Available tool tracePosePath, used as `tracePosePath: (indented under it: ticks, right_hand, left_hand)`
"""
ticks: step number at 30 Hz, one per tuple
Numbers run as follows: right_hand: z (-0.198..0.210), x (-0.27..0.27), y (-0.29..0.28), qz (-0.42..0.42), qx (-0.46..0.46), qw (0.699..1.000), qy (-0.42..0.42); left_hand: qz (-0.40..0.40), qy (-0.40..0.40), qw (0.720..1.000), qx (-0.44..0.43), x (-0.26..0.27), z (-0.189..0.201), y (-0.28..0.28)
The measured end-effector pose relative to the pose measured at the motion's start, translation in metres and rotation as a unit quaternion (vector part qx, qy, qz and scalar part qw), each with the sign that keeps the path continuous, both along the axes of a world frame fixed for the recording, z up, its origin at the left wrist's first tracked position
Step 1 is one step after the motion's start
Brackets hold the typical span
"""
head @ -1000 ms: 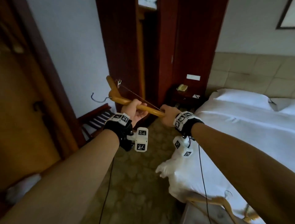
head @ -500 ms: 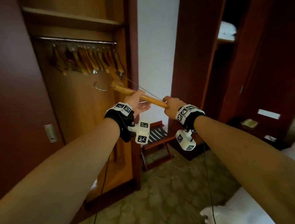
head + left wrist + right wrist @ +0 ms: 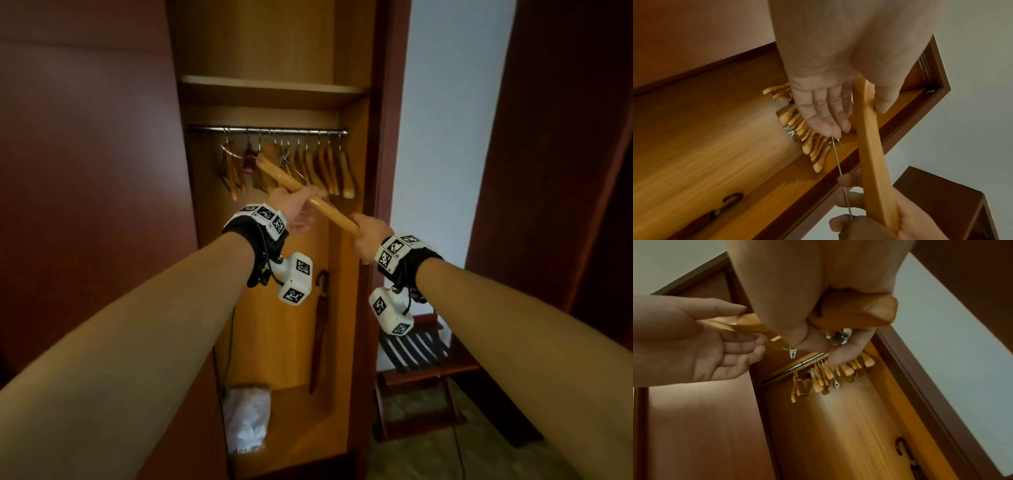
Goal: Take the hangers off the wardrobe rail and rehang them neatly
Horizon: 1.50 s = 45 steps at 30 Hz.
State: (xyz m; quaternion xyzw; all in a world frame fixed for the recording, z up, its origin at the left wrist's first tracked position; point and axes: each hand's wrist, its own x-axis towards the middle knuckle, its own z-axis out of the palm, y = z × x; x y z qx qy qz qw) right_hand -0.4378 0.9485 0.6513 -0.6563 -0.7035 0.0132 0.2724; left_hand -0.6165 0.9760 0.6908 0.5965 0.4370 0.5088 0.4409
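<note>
- The wardrobe (image 3: 352, 274) fills the middle of the head view, its door open; a shelf (image 3: 267, 89) crosses the upper centre, and just beneath it runs the metal rail (image 3: 267, 130).
- A row of wooden hangers (image 3: 308, 168) hangs from the rail, bunched toward its right part; a stretch at its left end looks bare, though blur keeps us from being sure.
- Low in the frame we see a folded umbrella (image 3: 320, 329) against the back panel, a white plastic bag (image 3: 246, 418) on the wardrobe floor, and a luggage rack (image 3: 418, 356) at lower right.
- Between our two hands we carry the loose hanger (image 3: 308, 197), its long axis slanting from upper left, just in front of the hung row, down to lower right.
- Our right hand (image 3: 368, 234) has its fingers curled tight round the lower end of that hanger, clip wire included, as the left wrist view shows.
- Our left hand (image 3: 294, 214) only steadies the mid-section: the thumb lies on one side of the wood and the fingers stay nearly straight on the other.
- The hanger's hook (image 3: 230, 152) appears at the upper left end, below the rail. We judge that the coming move is a lift up and over the rail, and the left hand is the nearer one to guide it.
</note>
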Motion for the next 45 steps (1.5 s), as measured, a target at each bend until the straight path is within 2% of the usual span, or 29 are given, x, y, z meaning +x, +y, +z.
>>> tracePosePath:
  ticks: [6, 13, 19, 21, 24, 27, 33, 38, 45]
  right_hand:
    - [0.035, -0.003, 0.079, 0.081, 0.000, 0.995, 0.060]
    - [0.046, -0.027, 0.139, 0.128, -0.006, 0.987, 0.100]
    - [0.059, -0.054, 0.181, 0.153, 0.003, 0.983, 0.099]
    - [0.064, -0.066, 0.193, 0.170, -0.010, 0.978, 0.118]
    - [0.070, -0.089, 0.216, 0.190, -0.031, 0.967, 0.164]
    - [0.074, -0.114, 0.238, 0.206, -0.053, 0.955, 0.206]
    - [0.085, -0.169, 0.287, 0.200, -0.128, 0.939, 0.248]
    - [0.092, -0.208, 0.318, 0.176, -0.164, 0.911, 0.334]
    - [0.094, -0.248, 0.345, 0.179, -0.181, 0.886, 0.387]
  left_hand:
    - [0.035, 0.034, 0.998, 0.032, 0.006, 0.027, 0.069]
    - [0.079, 0.090, 0.990, 0.077, -0.004, 0.037, 0.119]
    - [0.171, 0.117, 0.968, 0.144, -0.026, 0.042, 0.162]
    - [0.207, 0.144, 0.952, 0.174, -0.037, 0.044, 0.173]
    - [0.259, 0.226, 0.911, 0.228, -0.056, 0.049, 0.192]
    - [0.278, 0.293, 0.884, 0.236, -0.076, 0.055, 0.212]
    - [0.246, 0.325, 0.895, 0.182, -0.124, 0.066, 0.265]
    - [0.162, 0.342, 0.911, 0.161, -0.152, 0.070, 0.295]
    - [0.122, 0.295, 0.943, 0.093, -0.194, 0.069, 0.321]
